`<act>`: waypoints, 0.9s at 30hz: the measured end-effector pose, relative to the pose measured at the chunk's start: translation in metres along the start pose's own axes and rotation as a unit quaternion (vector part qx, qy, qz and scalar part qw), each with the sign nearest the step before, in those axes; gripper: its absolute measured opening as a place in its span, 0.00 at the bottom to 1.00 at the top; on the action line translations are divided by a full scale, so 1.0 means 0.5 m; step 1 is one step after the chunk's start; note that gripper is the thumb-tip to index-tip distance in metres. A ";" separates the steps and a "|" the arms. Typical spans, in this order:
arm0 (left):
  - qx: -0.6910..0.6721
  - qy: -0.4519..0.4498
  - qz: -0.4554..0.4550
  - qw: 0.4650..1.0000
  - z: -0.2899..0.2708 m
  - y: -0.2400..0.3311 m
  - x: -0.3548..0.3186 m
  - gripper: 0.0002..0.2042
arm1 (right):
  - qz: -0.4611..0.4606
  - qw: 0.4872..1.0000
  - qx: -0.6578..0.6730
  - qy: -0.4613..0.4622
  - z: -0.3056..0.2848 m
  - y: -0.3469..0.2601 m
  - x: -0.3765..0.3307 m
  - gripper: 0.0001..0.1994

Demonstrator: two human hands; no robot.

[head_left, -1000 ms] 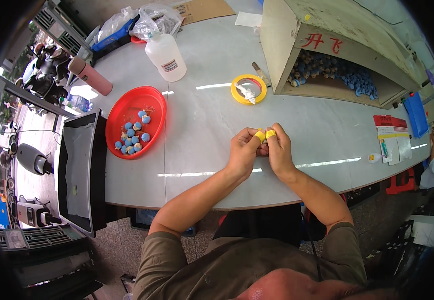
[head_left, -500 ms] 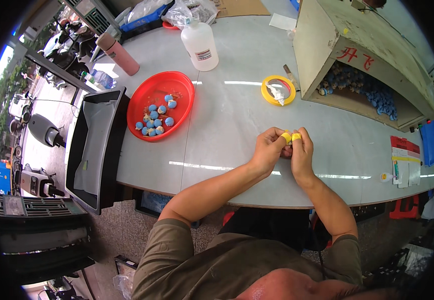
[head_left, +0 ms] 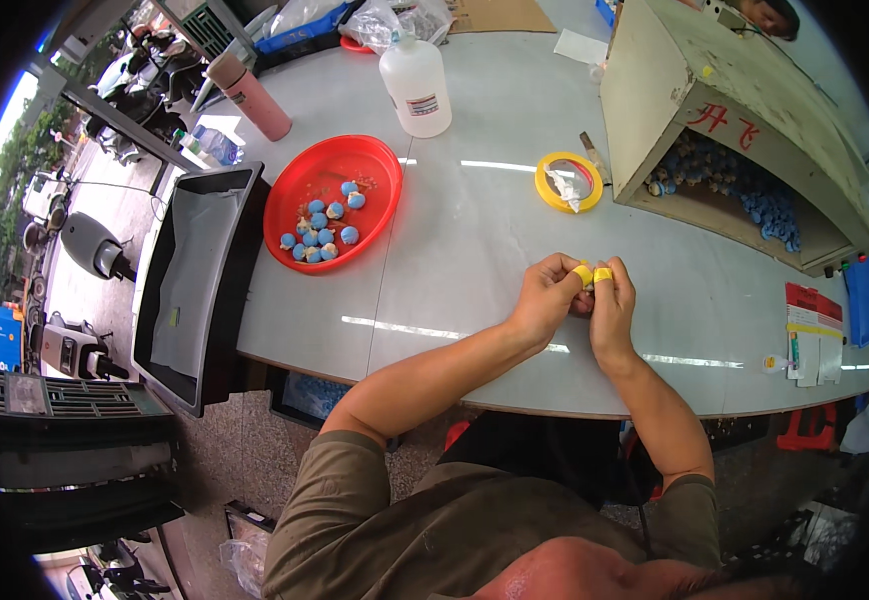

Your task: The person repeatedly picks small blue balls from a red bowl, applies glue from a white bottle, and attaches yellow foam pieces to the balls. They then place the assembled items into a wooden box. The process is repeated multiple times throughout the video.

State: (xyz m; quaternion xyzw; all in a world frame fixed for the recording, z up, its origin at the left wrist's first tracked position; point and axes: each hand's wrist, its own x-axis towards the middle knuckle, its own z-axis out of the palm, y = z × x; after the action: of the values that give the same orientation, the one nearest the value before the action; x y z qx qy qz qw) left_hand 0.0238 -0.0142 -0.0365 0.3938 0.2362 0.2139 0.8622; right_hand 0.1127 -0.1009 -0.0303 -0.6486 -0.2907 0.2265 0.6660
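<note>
My left hand (head_left: 550, 299) and my right hand (head_left: 610, 308) meet above the grey table, fingers bent and pinched together at the tips. Yellow tape is wrapped around both thumbs. Whatever sits between the fingertips is small and mostly hidden by them, so its kind cannot be made out. To the left, a round red tray (head_left: 387, 213) holds several small blue balls (head_left: 327, 237) with pale bits on them. Beyond my hands lies a yellow tape roll (head_left: 545, 186) with crumpled white material in its middle.
An open-fronted beige box (head_left: 755, 205) full of blue pieces stands at the right. A black bin (head_left: 252, 225) flanks the table's left edge. Farther back are a white plastic bottle (head_left: 417, 88), a pink flask (head_left: 255, 100) and a knife-like tool (head_left: 592, 152). Another person shows behind the box.
The whole view has shifted slightly, so the table things appear a little farther right. My hands stay pinched together with only small finger movement. More of the other person shows at the top right.
</note>
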 end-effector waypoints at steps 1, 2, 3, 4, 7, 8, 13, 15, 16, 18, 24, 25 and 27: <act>0.004 -0.002 0.002 1.000 0.000 0.003 0.000 0.07 | 0.001 1.000 -0.003 -0.001 0.000 -0.001 0.000 0.13; 0.009 -0.004 0.002 1.000 0.000 0.005 -0.001 0.07 | 0.001 1.000 -0.005 -0.001 -0.001 -0.004 0.000 0.14; 0.014 -0.007 0.011 1.000 0.003 0.009 -0.002 0.07 | 0.004 1.000 0.006 -0.002 -0.001 -0.008 0.001 0.14; 0.020 -0.010 0.020 1.000 0.007 0.013 -0.004 0.07 | 0.006 1.000 0.017 -0.002 0.000 -0.013 0.001 0.14; 0.059 -0.009 0.066 0.996 0.013 0.021 -0.003 0.09 | 0.042 0.996 0.084 0.010 0.009 -0.037 0.001 0.11; 0.070 0.001 0.096 0.993 0.018 0.019 0.000 0.10 | 0.058 0.992 0.113 0.016 0.010 -0.048 0.002 0.10; 0.160 0.036 0.202 0.966 0.011 0.021 0.014 0.15 | 0.079 0.992 0.088 -0.039 -0.011 -0.043 0.011 0.08; 0.166 0.033 0.186 0.968 0.012 0.026 0.009 0.14 | 0.099 0.987 0.122 -0.047 -0.016 -0.042 0.014 0.07; 0.157 0.027 0.176 0.972 0.011 0.029 0.008 0.13 | 0.106 0.983 0.142 -0.051 -0.020 -0.042 0.018 0.07; 0.147 0.016 0.152 0.977 0.007 0.040 0.010 0.12 | 0.106 0.981 0.149 -0.068 -0.031 -0.047 0.026 0.08; 0.174 -0.029 0.102 0.979 -0.015 0.077 0.024 0.14 | 0.075 0.984 0.083 -0.137 -0.065 -0.051 0.052 0.09; 0.196 -0.030 0.086 0.976 -0.014 0.085 0.023 0.14 | 0.078 0.983 0.070 -0.149 -0.069 -0.053 0.056 0.09; 0.236 -0.036 0.059 0.969 -0.020 0.092 0.027 0.15 | 0.077 0.982 0.042 -0.166 -0.074 -0.052 0.062 0.09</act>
State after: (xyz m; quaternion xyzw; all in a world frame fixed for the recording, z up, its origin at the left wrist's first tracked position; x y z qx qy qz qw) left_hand 0.0205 0.0266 -0.0094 0.6072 0.2250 0.1885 0.7384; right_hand 0.1585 -0.1081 -0.0014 -0.5941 -0.3366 0.3937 0.6154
